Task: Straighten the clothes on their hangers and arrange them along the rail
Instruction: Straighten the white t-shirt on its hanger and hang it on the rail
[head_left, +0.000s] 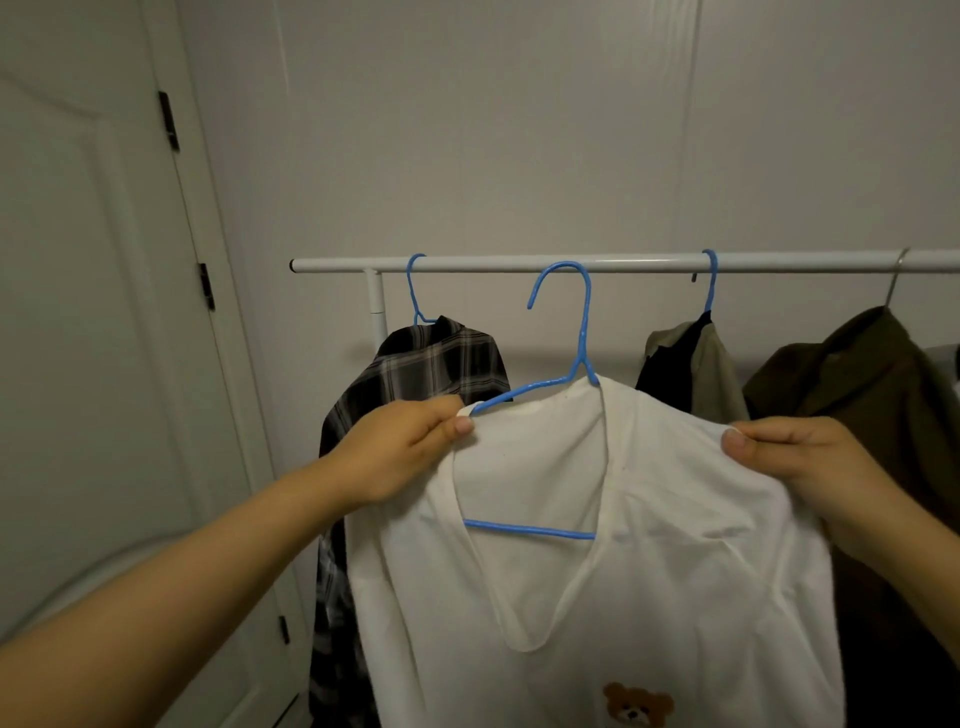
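A white T-shirt (649, 582) with a small bear print hangs on a blue hanger (582, 332) held in front of the white rail (519, 263). The hanger's hook is off the rail, just below it. My left hand (400, 447) pinches the shirt's left shoulder together with the hanger's arm. My right hand (795, 452) pinches the shirt's right shoulder. The neckline sags low, showing the hanger's bottom bar.
On the rail hang a plaid shirt (415, 374) on a blue hanger at the left, a beige and black garment (691, 369) right of centre, and an olive jacket (857, 384) at the far right. A white door (78, 312) stands at the left.
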